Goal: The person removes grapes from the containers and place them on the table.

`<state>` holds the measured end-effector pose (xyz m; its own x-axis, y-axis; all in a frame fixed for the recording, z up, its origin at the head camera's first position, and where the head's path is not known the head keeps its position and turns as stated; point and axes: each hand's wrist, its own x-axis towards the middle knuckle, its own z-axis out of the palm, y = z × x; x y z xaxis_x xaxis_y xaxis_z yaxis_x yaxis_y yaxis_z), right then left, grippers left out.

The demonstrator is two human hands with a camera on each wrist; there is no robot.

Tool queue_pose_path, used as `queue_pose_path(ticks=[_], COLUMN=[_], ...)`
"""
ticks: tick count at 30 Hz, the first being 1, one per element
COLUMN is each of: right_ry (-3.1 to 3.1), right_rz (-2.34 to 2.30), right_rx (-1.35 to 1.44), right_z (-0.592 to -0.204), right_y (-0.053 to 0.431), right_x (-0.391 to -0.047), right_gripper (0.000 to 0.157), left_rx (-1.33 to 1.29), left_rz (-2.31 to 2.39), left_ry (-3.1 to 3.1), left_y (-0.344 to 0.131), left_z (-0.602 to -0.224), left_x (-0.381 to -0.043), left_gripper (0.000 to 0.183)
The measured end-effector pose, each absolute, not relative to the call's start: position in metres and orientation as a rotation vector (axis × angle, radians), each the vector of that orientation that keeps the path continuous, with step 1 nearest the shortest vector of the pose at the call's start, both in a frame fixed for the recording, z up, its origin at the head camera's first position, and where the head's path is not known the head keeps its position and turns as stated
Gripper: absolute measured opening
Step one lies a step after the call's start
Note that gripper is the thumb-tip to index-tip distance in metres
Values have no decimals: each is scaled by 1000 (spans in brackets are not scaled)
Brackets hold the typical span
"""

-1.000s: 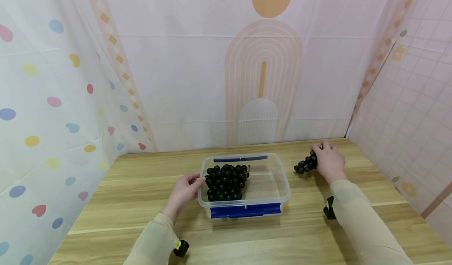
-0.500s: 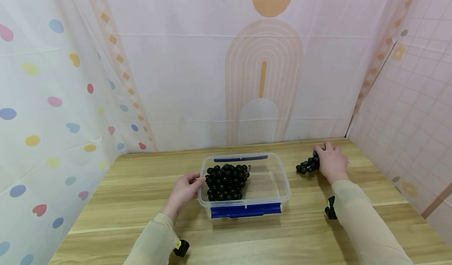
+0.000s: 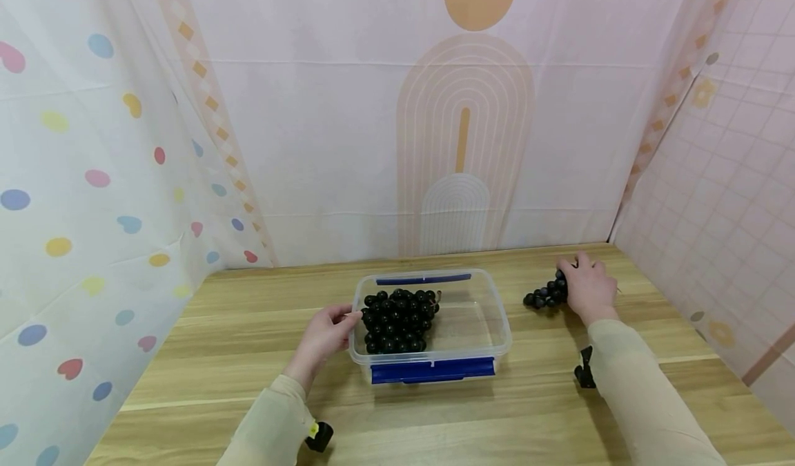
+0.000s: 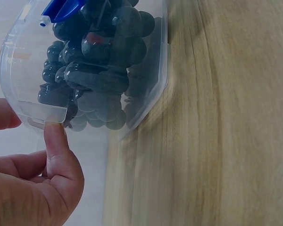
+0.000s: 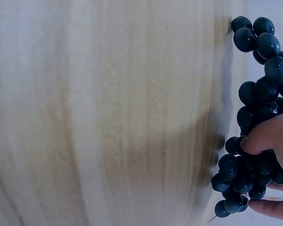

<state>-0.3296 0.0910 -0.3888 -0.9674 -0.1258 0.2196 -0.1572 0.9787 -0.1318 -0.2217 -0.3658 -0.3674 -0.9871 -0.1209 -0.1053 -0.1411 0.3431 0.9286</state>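
A clear plastic food container [image 3: 435, 369] with blue clip flaps stands on the table without a lid over it. One bunch of black grapes [image 3: 397, 322] lies in its left half, a stem showing at the right end. My left hand [image 3: 324, 333] pinches the lip of the container's left end; the thumb [image 4: 56, 141] presses the clear edge tab. Off to the right, my right hand [image 3: 591, 290] grips another bunch of dark grapes [image 5: 269, 89] from above. Part of that bunch hangs out to the left of the fingers, the rest is hidden under the palm.
The wood-grain table [image 3: 248, 362] ends at a patterned cloth backdrop [image 3: 335, 176] behind and cloth at both sides. A small black device [image 3: 319, 437] sits at the left wrist, another black device [image 3: 584, 368] at the right wrist.
My right hand has shifted slightly to the right, and the grapes in it have moved along. The left hand, the container and the grapes inside stay put.
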Motion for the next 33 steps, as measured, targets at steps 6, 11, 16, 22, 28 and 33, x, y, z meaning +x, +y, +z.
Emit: queue_pose_path(ticks=[6, 11, 16, 22, 28, 33], right_ry=[-2923, -2934, -2927, -2941, -2939, -2934], right_rz=[220, 204, 217, 222, 215, 196], right_rx=[210, 219, 224, 229, 244, 267], right_z=[-388, -387, -388, -390, -392, -392], right_y=[91, 90, 91, 92, 94, 95], right_x=[-329, -329, -330, -331, -331, -331], right_gripper=[46, 44, 42, 43, 44, 45], left_rx=[-252, -250, -254, -251, -242, -241], left_rz=[1775, 1774, 1785, 1787, 1796, 1799], left_ry=[2552, 2551, 2541, 2540, 2538, 2538], left_y=[-366, -366, -366, -366, -365, -366], left_z=[-367, -368, -368, -368, -368, -368], left_x=[-222, -222, -222, -221, -221, -221], left_gripper=[41, 41, 40, 40, 40, 40])
